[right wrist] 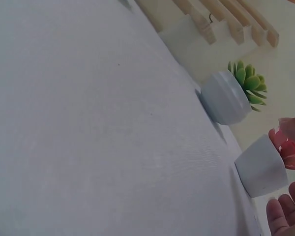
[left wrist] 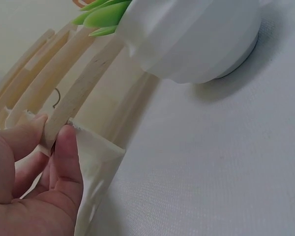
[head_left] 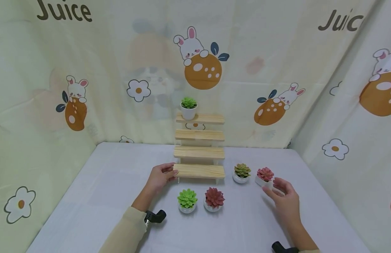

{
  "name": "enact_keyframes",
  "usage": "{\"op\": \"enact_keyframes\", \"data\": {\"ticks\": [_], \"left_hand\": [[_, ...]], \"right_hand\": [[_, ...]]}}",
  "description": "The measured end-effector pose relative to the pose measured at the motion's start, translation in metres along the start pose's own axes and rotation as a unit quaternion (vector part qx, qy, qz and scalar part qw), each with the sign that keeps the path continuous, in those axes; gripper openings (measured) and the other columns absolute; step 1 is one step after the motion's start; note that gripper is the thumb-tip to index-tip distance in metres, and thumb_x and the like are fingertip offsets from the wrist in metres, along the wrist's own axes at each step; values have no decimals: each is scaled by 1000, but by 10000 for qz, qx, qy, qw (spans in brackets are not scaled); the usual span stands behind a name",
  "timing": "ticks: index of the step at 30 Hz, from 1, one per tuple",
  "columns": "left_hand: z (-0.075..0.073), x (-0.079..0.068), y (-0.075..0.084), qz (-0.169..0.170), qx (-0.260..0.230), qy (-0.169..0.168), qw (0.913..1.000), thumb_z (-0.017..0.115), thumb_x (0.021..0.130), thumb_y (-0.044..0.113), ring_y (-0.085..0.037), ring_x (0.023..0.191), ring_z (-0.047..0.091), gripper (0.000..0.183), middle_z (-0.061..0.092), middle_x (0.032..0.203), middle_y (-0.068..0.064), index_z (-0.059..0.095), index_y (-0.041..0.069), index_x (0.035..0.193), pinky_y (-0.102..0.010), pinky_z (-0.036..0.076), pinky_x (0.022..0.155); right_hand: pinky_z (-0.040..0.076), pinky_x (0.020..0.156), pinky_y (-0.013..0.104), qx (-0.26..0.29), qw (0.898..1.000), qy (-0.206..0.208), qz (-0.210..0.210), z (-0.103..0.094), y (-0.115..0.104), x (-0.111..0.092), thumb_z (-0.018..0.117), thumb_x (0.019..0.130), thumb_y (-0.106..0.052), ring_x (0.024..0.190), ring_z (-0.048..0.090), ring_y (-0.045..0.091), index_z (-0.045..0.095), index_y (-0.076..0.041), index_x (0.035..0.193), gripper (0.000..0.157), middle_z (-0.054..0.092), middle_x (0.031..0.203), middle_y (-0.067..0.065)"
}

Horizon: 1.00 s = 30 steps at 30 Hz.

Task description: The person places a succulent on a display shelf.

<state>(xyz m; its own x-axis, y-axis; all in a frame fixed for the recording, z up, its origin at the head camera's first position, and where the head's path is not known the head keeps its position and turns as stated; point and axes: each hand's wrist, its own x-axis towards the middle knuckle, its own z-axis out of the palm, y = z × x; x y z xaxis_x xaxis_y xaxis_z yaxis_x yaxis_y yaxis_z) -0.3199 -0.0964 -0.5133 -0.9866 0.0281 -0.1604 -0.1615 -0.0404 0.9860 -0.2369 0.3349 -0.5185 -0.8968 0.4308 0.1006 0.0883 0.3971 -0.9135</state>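
My left hand (head_left: 160, 178) pinches the left end of the lowest step of a wooden tiered stand (head_left: 199, 171) between thumb and fingers; the left wrist view shows this grip on the step's end (left wrist: 64, 118). Over on the right, my right hand (head_left: 285, 196) is beside a pink succulent in a white pot (head_left: 265, 175), thumb and fingers apart around it. In the right wrist view a gap shows between the fingers and that white pot (right wrist: 263, 167). A green succulent in a white pot (head_left: 189, 108) sits on the top step, at its left.
A bright green succulent (head_left: 187, 201) and a dark red one (head_left: 214, 199) stand in white pots before the stand. An olive-green succulent (head_left: 242, 173) is right of the stand. Printed curtains (head_left: 239, 70) hang behind and beside the white-covered table (head_left: 119, 175).
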Motion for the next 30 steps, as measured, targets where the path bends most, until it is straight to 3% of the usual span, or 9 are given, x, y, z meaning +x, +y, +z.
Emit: {"op": "enact_keyframes", "data": {"ticks": [4, 7, 10, 16, 23, 30], "left_hand": [[0, 2, -1, -5, -70, 0, 10000, 72, 81, 5, -18, 83, 64, 45, 59, 107, -15, 59, 2, 124, -31, 61, 75], [-1, 2, -2, 24, -137, -23, 9999, 71, 81, 5, -18, 83, 64, 44, 59, 106, -15, 58, 0, 123, -31, 61, 76], [-1, 2, -2, 39, -172, -53, 9998, 71, 82, 4, -18, 82, 64, 44, 59, 106, -15, 58, 0, 124, -31, 61, 76], [-1, 1, -2, 6, -193, -12, 9998, 71, 82, 4, -18, 82, 64, 45, 58, 106, -15, 58, 1, 124, -31, 61, 76], [0, 1, -1, 14, -126, 27, 9999, 71, 82, 4, -17, 83, 64, 44, 58, 106, -15, 58, 0, 124, -31, 61, 76], [1, 0, 0, 21, -112, 26, 9999, 70, 82, 3, -17, 83, 64, 45, 57, 107, -16, 57, -1, 125, -32, 61, 76]], "right_hand": [[51, 94, 20, -288, 9987, -431, 25, 1, -1, 10, 76, 75, -45, 123, 47, 25, 34, -14, 143, 86, 44, 140, 9], [43, 106, 38, -362, 9969, -694, 8, 3, -1, 16, 74, 76, -46, 130, 41, 26, 24, -14, 148, 93, 38, 146, 9], [39, 108, 43, -285, 9965, -775, 92, 5, -2, 20, 75, 77, -44, 132, 39, 27, 20, -12, 148, 95, 35, 148, 10], [42, 106, 35, -158, 9974, -687, 125, 7, -3, 27, 76, 76, -41, 130, 42, 26, 23, -9, 147, 94, 38, 146, 12], [42, 106, 37, -209, 9963, -794, 239, 9, 0, 35, 76, 76, -41, 129, 44, 26, 24, -8, 147, 94, 42, 144, 14], [51, 92, 15, -494, 9954, -776, 275, 9, 6, 39, 75, 78, -41, 124, 48, 24, 35, -8, 143, 83, 48, 138, 13]]}}
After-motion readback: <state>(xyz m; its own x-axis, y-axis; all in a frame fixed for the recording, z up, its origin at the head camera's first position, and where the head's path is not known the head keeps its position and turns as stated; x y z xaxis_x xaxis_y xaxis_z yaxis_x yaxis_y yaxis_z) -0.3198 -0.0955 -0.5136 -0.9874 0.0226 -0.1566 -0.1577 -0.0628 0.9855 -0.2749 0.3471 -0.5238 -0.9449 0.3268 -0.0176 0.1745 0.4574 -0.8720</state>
